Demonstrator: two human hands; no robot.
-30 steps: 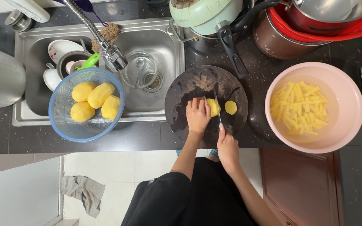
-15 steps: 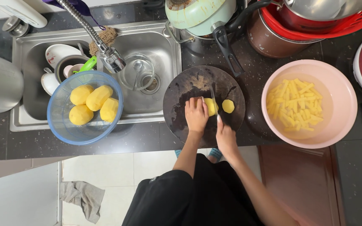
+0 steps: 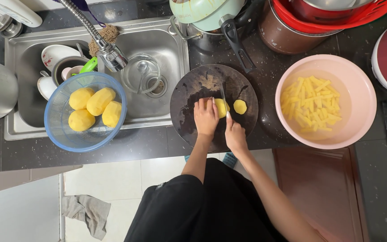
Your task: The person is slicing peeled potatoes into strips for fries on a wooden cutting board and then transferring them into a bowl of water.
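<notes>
While the left hand (image 3: 206, 117) presses curled fingers on a potato (image 3: 221, 107) on the board (image 3: 193, 89), the right hand (image 3: 235, 134) grips a knife (image 3: 223, 96); a slice (image 3: 240, 106) lies at three o'clock.

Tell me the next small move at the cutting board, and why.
Probably press the knife down through the potato: the left hand pins it on the round board, the right hand holds the blade over it, and one cut slice lies beside.
</notes>
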